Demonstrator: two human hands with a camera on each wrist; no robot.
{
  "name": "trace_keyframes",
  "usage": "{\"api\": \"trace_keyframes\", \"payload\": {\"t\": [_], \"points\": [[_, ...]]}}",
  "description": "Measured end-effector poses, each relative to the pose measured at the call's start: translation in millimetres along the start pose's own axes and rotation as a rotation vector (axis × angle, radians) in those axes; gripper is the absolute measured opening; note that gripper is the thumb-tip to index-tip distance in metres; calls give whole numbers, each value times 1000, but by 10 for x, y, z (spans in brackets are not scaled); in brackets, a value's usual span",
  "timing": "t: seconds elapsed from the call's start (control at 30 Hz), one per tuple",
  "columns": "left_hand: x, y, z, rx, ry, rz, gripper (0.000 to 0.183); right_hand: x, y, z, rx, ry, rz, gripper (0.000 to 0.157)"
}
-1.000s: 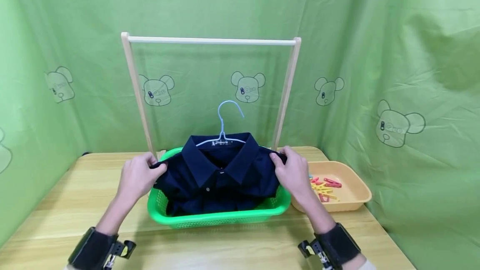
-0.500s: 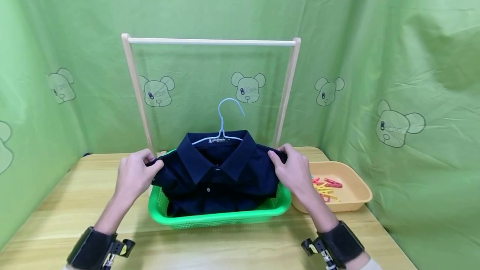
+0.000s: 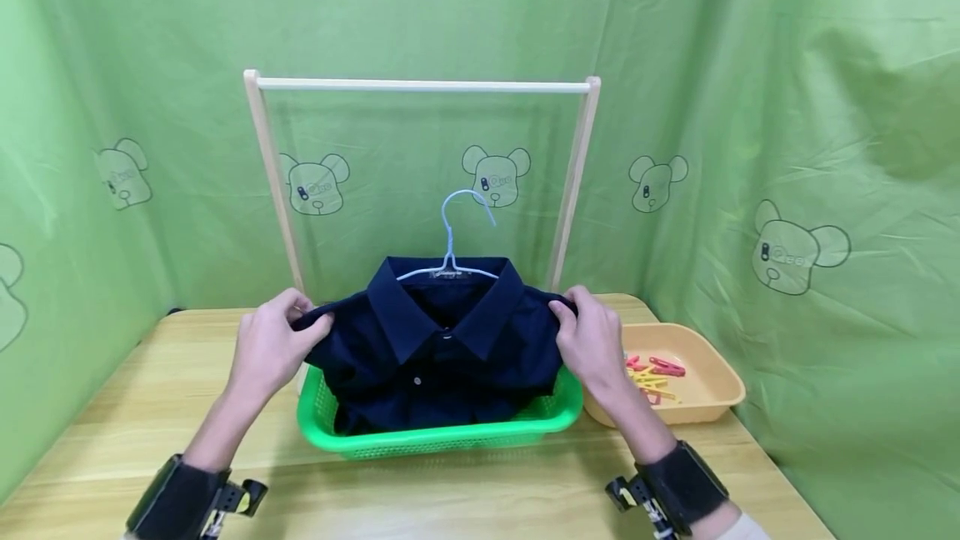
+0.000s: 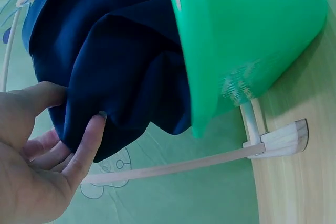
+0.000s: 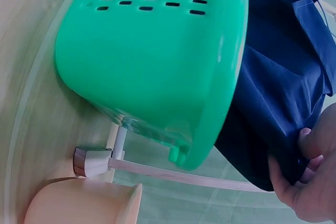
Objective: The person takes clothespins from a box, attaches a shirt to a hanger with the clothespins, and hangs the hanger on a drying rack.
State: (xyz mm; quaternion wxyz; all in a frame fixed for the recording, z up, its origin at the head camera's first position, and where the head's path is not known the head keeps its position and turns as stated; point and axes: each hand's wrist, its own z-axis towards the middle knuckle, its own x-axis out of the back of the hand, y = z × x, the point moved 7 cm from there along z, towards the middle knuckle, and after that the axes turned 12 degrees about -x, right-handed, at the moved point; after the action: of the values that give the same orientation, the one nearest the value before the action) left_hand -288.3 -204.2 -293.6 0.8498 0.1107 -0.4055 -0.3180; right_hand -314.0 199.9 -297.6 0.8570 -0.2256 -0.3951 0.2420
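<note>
Pinched at one shoulder by the left hand [image 3: 273, 344] and at the other by the right hand [image 3: 592, 340], the navy shirt [image 3: 480, 373] is held stretched between the two, fingers bent round the cloth on each side. Out of the open collar [image 3: 408, 315] pokes a light blue wire hanger [image 3: 450, 255], its hook pointed up, apart from the rack above. Below, the folds of the shirt are bunched inside a green plastic basket [image 3: 442, 442], by whose rim they are ringed. Over to the right, a tan tray [image 3: 708, 373] is set near the basket, with red and yellow clothespins [image 3: 658, 373] piled in it. At the far side, a wooden rack [image 3: 423, 86] is stood behind the basket, its white crossbar left to right. All are carried by the wood-grain worktop [image 3: 420, 498], backed by a green curtain [image 3: 420, 23] printed with bear heads.
</note>
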Motion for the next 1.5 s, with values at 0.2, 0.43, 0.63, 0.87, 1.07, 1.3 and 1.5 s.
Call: {"api": "trace_keyframes", "payload": {"t": [0.2,0.43,0.63,0.87,1.07,1.3,1.5], "points": [[17,-10,10,-7,-46,-11,12,6,-10,8,-7,6,2,14],[12,-67,33,15,-6,24,10,5,-33,24,-8,-15,18,16],[26,-75,44,14,26,36,14,6,-26,42,-45,-54,18,20],[47,-62,54,-3,33,42,14,20,3,46,-88,-104,-14,27],[68,-47,51,-23,51,43,14,34,44,54,-117,-127,-34,34],[92,-65,42,-7,41,38,13,92,89,89,-154,-157,-40,48],[127,-77,47,-3,41,38,14,225,151,211,-125,-97,-20,50]]}}
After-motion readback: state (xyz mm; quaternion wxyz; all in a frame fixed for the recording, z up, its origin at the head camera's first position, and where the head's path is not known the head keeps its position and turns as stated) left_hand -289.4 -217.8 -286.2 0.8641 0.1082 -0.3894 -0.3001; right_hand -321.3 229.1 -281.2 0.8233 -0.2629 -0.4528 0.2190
